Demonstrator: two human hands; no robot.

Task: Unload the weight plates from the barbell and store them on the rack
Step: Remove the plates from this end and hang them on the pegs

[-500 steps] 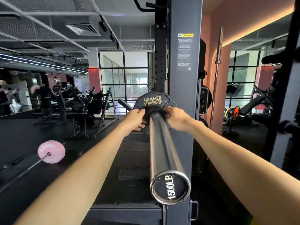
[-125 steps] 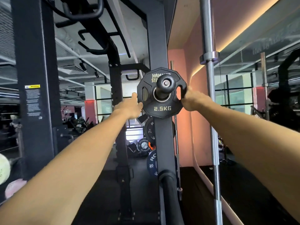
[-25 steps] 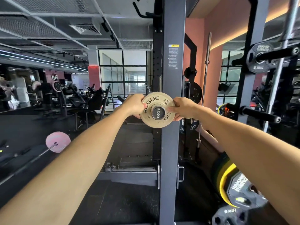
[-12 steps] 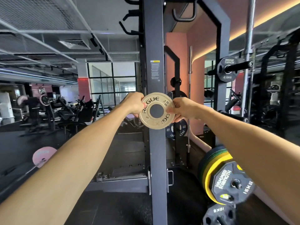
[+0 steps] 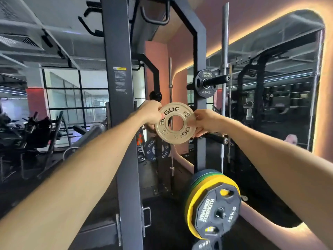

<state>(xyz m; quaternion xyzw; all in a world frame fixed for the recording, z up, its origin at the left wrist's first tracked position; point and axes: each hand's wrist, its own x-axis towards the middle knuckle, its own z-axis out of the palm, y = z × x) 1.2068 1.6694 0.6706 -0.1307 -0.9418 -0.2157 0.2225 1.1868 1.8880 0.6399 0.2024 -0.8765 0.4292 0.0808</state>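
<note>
A small tan Rogue weight plate (image 5: 175,123) is held upright in the air at chest height, its centre hole empty. My left hand (image 5: 151,112) grips its left rim and my right hand (image 5: 205,122) pinches its right rim. Behind it to the right stands a dark rack upright (image 5: 200,73) with a storage peg (image 5: 216,80) carrying a black 2.5 kg Hammer Strength plate (image 5: 200,85). A second bare peg (image 5: 217,138) sticks out just below my right hand. The barbell sleeve (image 5: 86,136) shows at the left, behind my left forearm.
A wide dark rack post (image 5: 120,105) stands close on the left of the plate. Low on the right hang stacked plates: blue, green, yellow and a black 15 kg one (image 5: 216,212). A bar (image 5: 224,87) stands upright by the mirror. Blue Rogue plates (image 5: 151,150) sit farther back.
The tan plate has come off the barbell sleeve and moved right, past the wide post. My view has turned right, bringing the storage pegs and stacked plates closer.
</note>
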